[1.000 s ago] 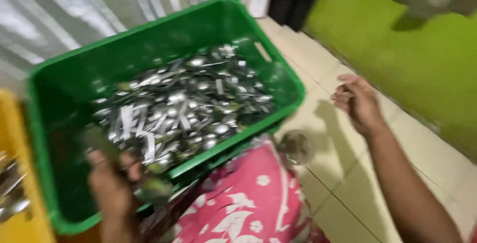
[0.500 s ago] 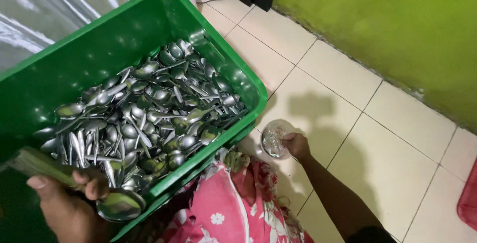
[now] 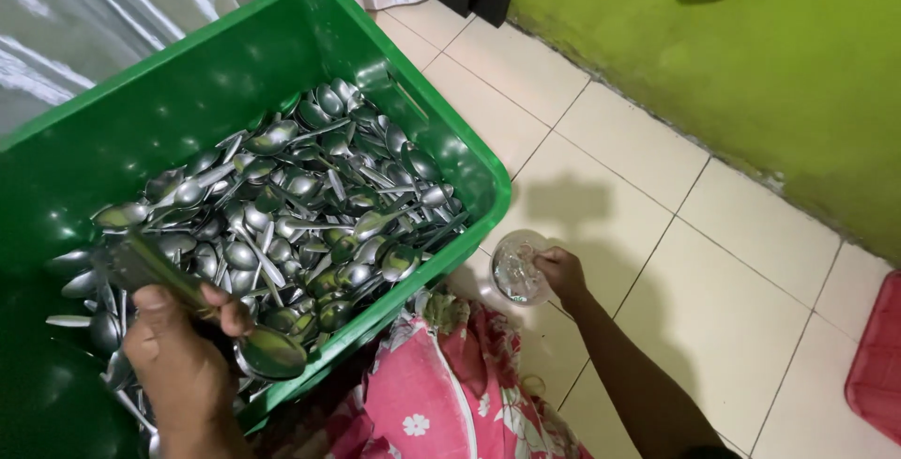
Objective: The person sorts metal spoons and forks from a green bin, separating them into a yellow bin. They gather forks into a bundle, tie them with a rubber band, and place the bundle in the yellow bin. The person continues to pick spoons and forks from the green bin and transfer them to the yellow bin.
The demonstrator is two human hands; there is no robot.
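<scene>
A green plastic crate [image 3: 469, 163] holds a heap of several metal spoons [image 3: 310, 206]. My left hand [image 3: 183, 365] is at the crate's near edge and grips a large metal spoon [image 3: 267, 351], its bowl turned toward me and its handle running up to the left. My right hand [image 3: 561, 271] reaches down to the floor on the right of the crate and holds a small clear glass [image 3: 516, 269] by its rim. The glass sits low by the tiled floor.
A pink flowered cloth [image 3: 441, 403] covers my lap below the crate. Cream floor tiles [image 3: 694, 271] run to a green wall [image 3: 751, 65]. A red container [image 3: 878, 365] shows at the right edge. A pale curtain [image 3: 103, 8] hangs at the upper left.
My right hand came down from the air to the floor and took hold of the clear glass. My left hand kept the spoon at the crate's near edge. The view swung right.
</scene>
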